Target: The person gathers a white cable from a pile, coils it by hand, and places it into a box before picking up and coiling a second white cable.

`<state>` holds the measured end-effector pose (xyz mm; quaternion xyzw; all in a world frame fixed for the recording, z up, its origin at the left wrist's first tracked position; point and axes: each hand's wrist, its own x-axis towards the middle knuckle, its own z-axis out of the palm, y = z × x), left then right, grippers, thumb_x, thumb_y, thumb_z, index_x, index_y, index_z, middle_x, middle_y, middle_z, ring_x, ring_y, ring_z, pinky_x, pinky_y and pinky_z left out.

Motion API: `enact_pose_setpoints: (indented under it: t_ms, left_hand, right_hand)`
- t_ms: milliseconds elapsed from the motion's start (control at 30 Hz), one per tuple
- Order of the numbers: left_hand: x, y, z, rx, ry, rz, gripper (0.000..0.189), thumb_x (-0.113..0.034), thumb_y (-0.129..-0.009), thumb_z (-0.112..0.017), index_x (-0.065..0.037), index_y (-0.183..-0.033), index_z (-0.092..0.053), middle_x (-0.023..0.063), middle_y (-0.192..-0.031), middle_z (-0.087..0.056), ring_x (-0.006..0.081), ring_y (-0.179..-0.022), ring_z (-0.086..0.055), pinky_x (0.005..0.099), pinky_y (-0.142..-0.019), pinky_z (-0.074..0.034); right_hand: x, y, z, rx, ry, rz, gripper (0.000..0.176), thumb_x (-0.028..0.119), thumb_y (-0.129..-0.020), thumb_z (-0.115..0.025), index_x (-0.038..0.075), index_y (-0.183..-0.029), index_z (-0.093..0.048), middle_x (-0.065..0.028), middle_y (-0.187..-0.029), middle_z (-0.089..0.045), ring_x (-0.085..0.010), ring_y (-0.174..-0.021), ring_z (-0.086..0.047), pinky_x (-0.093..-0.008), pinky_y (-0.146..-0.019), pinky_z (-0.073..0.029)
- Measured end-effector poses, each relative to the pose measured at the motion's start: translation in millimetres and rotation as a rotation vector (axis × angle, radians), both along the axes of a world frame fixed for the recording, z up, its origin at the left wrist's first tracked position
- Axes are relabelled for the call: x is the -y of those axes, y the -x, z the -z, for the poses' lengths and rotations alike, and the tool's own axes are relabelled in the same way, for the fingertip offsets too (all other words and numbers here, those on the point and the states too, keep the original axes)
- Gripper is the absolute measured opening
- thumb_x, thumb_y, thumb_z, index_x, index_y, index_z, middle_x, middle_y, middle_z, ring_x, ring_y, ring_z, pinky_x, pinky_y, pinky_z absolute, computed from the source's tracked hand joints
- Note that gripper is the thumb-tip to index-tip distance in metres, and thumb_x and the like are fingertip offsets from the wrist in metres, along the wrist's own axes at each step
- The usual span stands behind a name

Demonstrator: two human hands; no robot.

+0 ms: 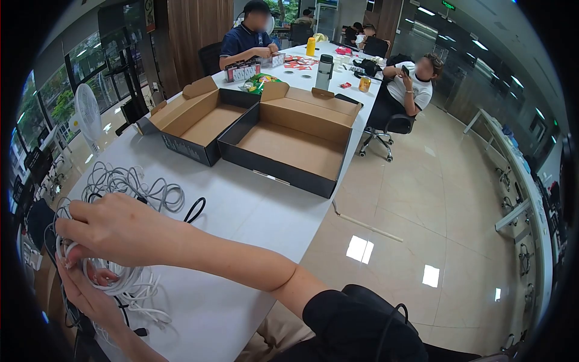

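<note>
At the left edge of the table my right hand (pixel 114 226) reaches across, fingers bent and closed on a coil of white cable (pixel 123 280). My left hand (pixel 90 295) is below it, thumb and fingers around the same coil. Part of the coil is hidden behind my hands. Just beyond them lies a loose tangle of grey cables (pixel 136 184). A black cable loop (pixel 195 210) sticks out to the right of the tangle. White cable ends spread on the table under my left hand.
Two open black cardboard boxes with brown insides, a smaller box (pixel 208 123) and a larger box (pixel 289 145), stand side by side on the white table (pixel 241 211). Beyond are a bottle (pixel 324 72), a can (pixel 364 84) and two seated people. A fan (pixel 88 114) stands left.
</note>
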<state>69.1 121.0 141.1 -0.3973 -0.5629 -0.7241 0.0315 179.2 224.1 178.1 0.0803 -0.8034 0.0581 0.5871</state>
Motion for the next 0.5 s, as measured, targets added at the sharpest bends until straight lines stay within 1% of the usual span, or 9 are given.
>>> enact_pose_setpoints:
  t_ms: [33, 133, 267, 367, 433, 467, 500]
  left_hand:
    - [2, 1, 0, 0.017, -0.008, 0.016, 0.045, -0.026, -0.095, -0.035, 0.002, -0.130, -0.032, 0.0089, -0.081, -0.048, 0.0091, -0.053, -0.040, 0.0208, -0.044, -0.038]
    - [3, 9, 7, -0.021, -0.002, 0.179, 0.046, -0.027, -0.095, -0.035, 0.002, -0.130, -0.031, 0.0095, -0.085, -0.050, 0.0102, -0.054, -0.040, 0.0222, -0.045, -0.039]
    - [-2, 7, 14, -0.039, -0.001, 0.175, 0.045, -0.027, -0.095, -0.034, 0.002, -0.129, -0.032, 0.0087, -0.083, -0.049, 0.0097, -0.054, -0.040, 0.0213, -0.045, -0.038]
    - [-6, 4, 10, 0.035, 0.046, 0.198, 0.045, -0.028, -0.095, -0.034, 0.002, -0.129, -0.032, 0.0083, -0.081, -0.048, 0.0094, -0.052, -0.040, 0.0204, -0.045, -0.038]
    - [-6, -3, 8, 0.093, 0.094, 0.195, 0.044, -0.028, -0.095, -0.034, 0.002, -0.128, -0.032, 0.0082, -0.081, -0.048, 0.0092, -0.050, -0.041, 0.0199, -0.044, -0.037]
    - [-7, -6, 9, 0.076, 0.105, 0.232, 0.044, -0.030, -0.095, -0.034, 0.002, -0.126, -0.035, 0.0076, -0.080, -0.048, 0.0094, -0.049, -0.041, 0.0200, -0.045, -0.037]
    - [-9, -9, 11, 0.060, 0.115, 0.269, 0.045, -0.032, -0.095, -0.034, 0.002, -0.124, -0.037, 0.0069, -0.078, -0.049, 0.0095, -0.049, -0.041, 0.0202, -0.045, -0.037]
  right_hand:
    - [2, -3, -2, 0.001, 0.007, 0.004, 0.034, 0.027, -0.073, -0.063, 0.000, -0.092, -0.053, -0.0081, -0.070, -0.049, -0.0229, -0.054, -0.056, -0.0312, -0.046, -0.044]
    - [2, -12, -7, 0.018, 0.018, -0.026, 0.036, 0.027, -0.073, -0.063, 0.001, -0.096, -0.053, -0.0079, -0.071, -0.050, -0.0234, -0.057, -0.056, -0.0305, -0.049, -0.044]
    - [-1, -26, -11, 0.076, 0.019, -0.039, 0.042, 0.026, -0.074, -0.062, -0.001, -0.104, -0.051, -0.0090, -0.075, -0.051, -0.0230, -0.060, -0.057, -0.0295, -0.052, -0.045]
    - [9, -26, -3, 0.142, 0.050, 0.142, 0.046, 0.025, -0.075, -0.061, -0.004, -0.109, -0.048, -0.0102, -0.079, -0.051, -0.0224, -0.060, -0.057, -0.0305, -0.051, -0.045]
    - [9, -33, -2, 0.188, 0.013, 0.231, 0.046, 0.023, -0.076, -0.060, -0.006, -0.109, -0.046, -0.0108, -0.080, -0.051, -0.0222, -0.061, -0.057, -0.0312, -0.050, -0.045]
    - [9, -36, 0, 0.212, -0.005, 0.275, 0.046, 0.022, -0.077, -0.059, -0.007, -0.110, -0.045, -0.0111, -0.080, -0.050, -0.0221, -0.061, -0.058, -0.0315, -0.050, -0.045]
    - [7, -38, 4, 0.228, 0.013, 0.268, 0.044, 0.022, -0.077, -0.059, -0.006, -0.109, -0.045, -0.0111, -0.080, -0.050, -0.0228, -0.061, -0.058, -0.0321, -0.050, -0.045]
